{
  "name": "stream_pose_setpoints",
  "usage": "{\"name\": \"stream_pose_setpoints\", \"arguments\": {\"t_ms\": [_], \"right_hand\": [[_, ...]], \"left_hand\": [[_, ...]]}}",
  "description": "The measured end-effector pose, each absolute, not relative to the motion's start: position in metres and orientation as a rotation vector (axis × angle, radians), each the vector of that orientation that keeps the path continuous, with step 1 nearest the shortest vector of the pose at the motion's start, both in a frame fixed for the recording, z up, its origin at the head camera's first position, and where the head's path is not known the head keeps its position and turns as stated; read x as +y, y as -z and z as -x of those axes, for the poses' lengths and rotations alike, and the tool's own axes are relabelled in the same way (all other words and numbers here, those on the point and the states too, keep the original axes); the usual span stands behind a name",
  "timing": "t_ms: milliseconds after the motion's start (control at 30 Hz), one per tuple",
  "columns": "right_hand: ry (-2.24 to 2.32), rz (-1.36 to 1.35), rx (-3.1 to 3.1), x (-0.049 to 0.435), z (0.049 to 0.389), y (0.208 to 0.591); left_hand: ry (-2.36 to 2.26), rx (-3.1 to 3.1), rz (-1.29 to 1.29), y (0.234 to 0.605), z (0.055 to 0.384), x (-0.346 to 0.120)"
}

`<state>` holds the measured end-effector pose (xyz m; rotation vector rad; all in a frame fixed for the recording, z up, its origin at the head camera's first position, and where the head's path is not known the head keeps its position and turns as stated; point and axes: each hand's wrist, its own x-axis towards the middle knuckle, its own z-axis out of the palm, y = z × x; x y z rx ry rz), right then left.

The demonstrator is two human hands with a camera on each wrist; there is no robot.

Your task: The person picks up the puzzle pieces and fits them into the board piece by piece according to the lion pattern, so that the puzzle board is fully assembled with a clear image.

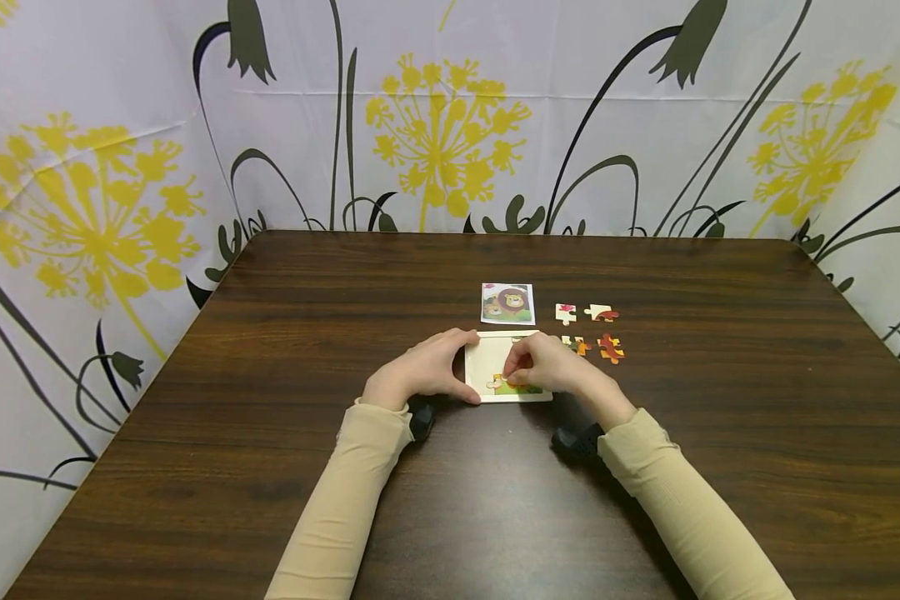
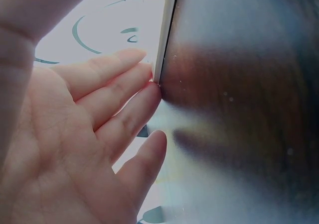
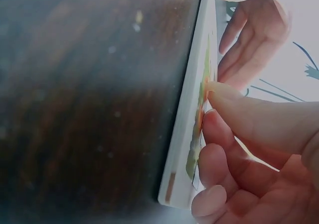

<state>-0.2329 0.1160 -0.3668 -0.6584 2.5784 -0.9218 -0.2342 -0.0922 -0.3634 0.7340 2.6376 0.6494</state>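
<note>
A shallow white puzzle tray (image 1: 476, 358) lies on the table, with colourful pieces along its lower right part. My left hand (image 1: 427, 367) holds the tray's left side, index finger by the far corner and thumb by the near one. In the left wrist view, the other fingers (image 2: 127, 97) stretch out to the tray's edge. Over the tray, my right hand (image 1: 555, 364) pinches a puzzle piece (image 1: 494, 383) low against the board. Thumb and index finger meet close to the tray surface in the right wrist view; the fingers partly hide the pieces.
Beyond the tray lies a picture card (image 1: 507, 304) showing lions. Right of it are several loose pieces, among them a pink-and-white one (image 1: 566, 313) and an orange-red one (image 1: 611, 348). The brown table (image 1: 270, 433) ends at a flowered cloth (image 1: 450, 117).
</note>
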Motion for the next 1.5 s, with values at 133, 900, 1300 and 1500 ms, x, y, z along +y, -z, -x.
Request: {"name": "stream_pose_setpoints", "arguments": {"t_ms": [133,900,1300,1500], "right_hand": [[0.917,0.681,2.599,0.117,0.232,0.366],[0.812,0.832,2.837,0.149,0.225,0.364],[0.872,0.741,2.767,0.188,0.226,0.361],[0.868,0.692,2.779,0.208,0.228,0.36]], "left_hand": [[-0.648,2.645,-0.738,0.363,0.235,-0.092],[-0.654,2.655,-0.807,0.362,0.238,-0.093],[-0.698,2.639,-0.783,0.366,0.234,-0.092],[-0.7,2.641,-0.766,0.368,0.232,-0.094]]}}
